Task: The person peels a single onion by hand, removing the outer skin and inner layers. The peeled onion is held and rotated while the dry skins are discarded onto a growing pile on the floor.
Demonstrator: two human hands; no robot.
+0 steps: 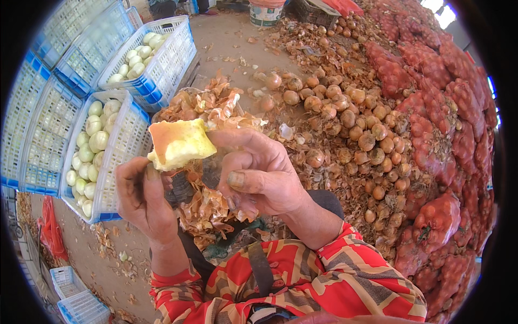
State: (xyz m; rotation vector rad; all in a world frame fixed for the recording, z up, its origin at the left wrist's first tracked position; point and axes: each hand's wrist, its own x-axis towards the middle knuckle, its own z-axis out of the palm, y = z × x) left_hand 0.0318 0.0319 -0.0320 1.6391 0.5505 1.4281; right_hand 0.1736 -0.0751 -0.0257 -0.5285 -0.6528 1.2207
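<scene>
A torn piece of yellow cake or bread (181, 143) with a browned top is held up in front of me. Its lower left corner is pinched between the thumb and fingers of my left hand (149, 198). My right hand (263, 174) is just to the right of it, with the index fingertip at the piece's right edge. The right thumb is apart from the piece, and the other fingers are curled. Below both hands lies a heap of dry onion skins (206, 208), partly hidden by them.
Peeled onions fill a white and blue plastic crate (121, 156) at left and another crate (172, 56) beyond it. Unpeeled onions (348, 117) lie heaped at right, before stacked red mesh sacks (437, 222). A bucket (265, 14) stands at the back. Empty-looking crates (83, 310) sit lower left.
</scene>
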